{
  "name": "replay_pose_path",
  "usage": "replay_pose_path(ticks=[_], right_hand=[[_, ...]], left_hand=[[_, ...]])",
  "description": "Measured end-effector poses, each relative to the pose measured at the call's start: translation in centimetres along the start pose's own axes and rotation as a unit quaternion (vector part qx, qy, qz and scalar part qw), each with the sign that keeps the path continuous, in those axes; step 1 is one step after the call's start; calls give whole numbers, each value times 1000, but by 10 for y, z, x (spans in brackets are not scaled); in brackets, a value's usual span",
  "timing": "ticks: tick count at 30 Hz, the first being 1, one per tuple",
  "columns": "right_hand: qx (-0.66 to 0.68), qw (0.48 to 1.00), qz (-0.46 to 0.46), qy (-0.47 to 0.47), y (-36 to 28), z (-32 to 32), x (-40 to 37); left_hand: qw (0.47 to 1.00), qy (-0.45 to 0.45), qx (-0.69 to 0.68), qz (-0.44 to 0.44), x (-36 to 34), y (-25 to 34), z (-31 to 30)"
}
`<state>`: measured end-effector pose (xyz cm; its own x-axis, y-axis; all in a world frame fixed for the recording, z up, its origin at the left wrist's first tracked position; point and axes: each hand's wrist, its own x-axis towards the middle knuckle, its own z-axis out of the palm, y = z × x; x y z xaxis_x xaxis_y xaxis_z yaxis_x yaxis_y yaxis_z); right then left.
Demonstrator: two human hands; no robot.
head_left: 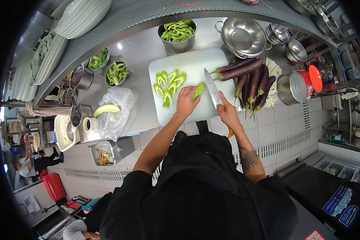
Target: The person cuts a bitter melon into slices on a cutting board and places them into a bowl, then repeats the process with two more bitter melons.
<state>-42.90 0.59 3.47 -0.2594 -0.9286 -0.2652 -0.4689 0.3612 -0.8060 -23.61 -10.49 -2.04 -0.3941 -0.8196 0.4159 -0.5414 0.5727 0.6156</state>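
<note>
On a white cutting board (212,60), my left hand (188,102) has its fingers closed on a short piece of bitter melon (199,91). My right hand (227,112) grips a chef's knife (213,89) by its yellowish handle. The blade points away from me, just right of the piece, tip near the board's middle. Curved bitter melon slices (173,83) are spread over the board's left part. Several long purple eggplants (244,70) lie at the right, some overlapping the board's edge.
A pot of green slices (178,32) stands behind the board, beside a metal colander (243,37). Bowls of cut greens (117,74) and a plastic bag (118,106) are left. A shelf (148,18) overhangs the back. Other people are at lower left.
</note>
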Motion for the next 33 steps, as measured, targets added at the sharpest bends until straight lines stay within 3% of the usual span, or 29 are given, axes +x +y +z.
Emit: replay_pose_path(ticks=[10, 15, 17, 20, 23, 29, 33], right_hand=[[-45, 999, -27, -12, -20, 27, 55], [-54, 997, -28, -49, -2, 31, 9], [-43, 994, -68, -75, 24, 33, -24], [-50, 991, -22, -123, 32, 14, -65], [-31, 995, -18, -94, 22, -1, -67], [-8, 997, -71, 14, 2, 11, 28], [-38, 998, -46, -7, -8, 15, 64]], left_hand=[[998, 54, -27, -20, -15, 5, 8], [998, 42, -30, -37, -19, 3, 10], [997, 42, -34, -46, -17, -1, 10], [996, 62, -19, -58, -14, -9, 8], [996, 64, 4, -61, -8, -9, 0], [996, 78, -36, -31, -7, 16, 23], [997, 63, -22, -33, -7, 16, 27]])
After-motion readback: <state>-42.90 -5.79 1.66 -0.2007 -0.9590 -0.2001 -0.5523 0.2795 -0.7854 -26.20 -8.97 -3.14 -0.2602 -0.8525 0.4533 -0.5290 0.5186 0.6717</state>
